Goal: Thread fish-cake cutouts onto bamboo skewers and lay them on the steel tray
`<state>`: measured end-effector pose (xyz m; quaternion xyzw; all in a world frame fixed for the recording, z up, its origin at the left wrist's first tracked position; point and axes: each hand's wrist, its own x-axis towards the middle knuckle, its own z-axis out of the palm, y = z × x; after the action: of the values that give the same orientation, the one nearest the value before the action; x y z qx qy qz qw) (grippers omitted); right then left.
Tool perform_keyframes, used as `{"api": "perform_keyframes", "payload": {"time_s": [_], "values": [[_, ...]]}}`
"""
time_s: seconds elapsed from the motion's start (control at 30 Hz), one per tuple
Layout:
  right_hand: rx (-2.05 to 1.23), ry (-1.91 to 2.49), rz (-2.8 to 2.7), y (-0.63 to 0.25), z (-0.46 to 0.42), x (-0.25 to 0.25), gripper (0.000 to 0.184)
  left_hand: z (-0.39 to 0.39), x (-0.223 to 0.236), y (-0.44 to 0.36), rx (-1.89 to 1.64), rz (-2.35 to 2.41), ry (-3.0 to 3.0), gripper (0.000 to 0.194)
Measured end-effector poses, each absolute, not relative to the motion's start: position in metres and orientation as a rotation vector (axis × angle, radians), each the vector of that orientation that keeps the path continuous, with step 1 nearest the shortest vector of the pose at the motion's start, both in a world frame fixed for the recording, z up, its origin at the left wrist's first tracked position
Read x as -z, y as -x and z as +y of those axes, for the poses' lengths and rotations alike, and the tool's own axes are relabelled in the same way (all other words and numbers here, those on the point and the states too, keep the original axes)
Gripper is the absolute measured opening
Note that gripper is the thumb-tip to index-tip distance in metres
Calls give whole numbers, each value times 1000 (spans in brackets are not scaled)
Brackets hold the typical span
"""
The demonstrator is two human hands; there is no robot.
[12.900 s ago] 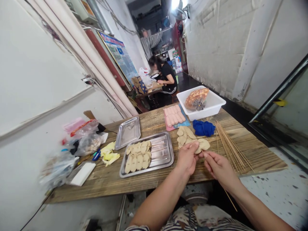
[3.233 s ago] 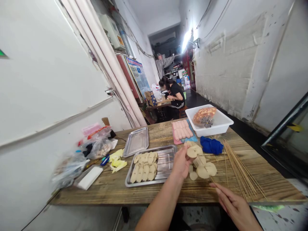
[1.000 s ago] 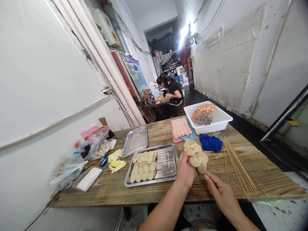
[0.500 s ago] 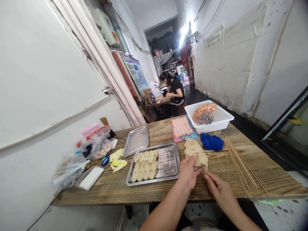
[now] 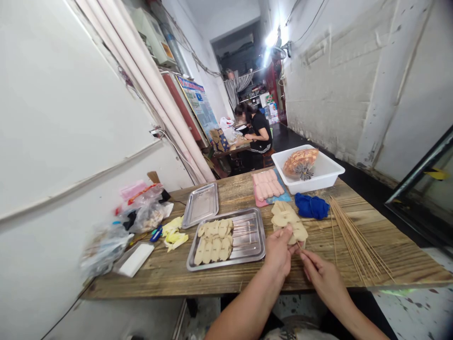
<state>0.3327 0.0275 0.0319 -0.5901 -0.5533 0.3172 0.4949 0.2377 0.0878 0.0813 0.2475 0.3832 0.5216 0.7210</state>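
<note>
My left hand (image 5: pixel 278 250) is closed on a pale round food slice at the near edge of a pile of the same slices (image 5: pixel 287 221) on the wooden table (image 5: pixel 354 257). My right hand (image 5: pixel 320 276) pinches a thin bamboo skewer (image 5: pixel 300 246) whose tip points into the slice held by the left hand. To the left, a steel tray (image 5: pixel 255 236) holds several finished skewers of slices (image 5: pixel 214 241). A loose bundle of bamboo skewers (image 5: pixel 354 238) lies to the right of my hands.
An empty steel tray (image 5: pixel 201 210), a pack of pink sausages (image 5: pixel 268 185), a blue cloth (image 5: pixel 311 207) and a white tub (image 5: pixel 327 172) with a bagged bundle stand farther back. Plastic bags (image 5: pixel 141 215) crowd the left end. A seated person (image 5: pixel 256 137) works at another table.
My hands stayed together at the near edge of the slice pile, the skewer still against the slice. The camera shifted slightly.
</note>
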Motion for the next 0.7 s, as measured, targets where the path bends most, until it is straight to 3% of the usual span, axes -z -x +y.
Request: {"api": "perform_keyframes", "payload": {"time_s": [0.5, 0.7], "values": [[-855, 1422, -1311, -339, 25, -36, 38, 85, -87, -240, -1154, 786, -572, 42], [-903, 1401, -1349, -332, 11, -39, 37, 106, -92, -227, -1212, 789, -539, 34]]}}
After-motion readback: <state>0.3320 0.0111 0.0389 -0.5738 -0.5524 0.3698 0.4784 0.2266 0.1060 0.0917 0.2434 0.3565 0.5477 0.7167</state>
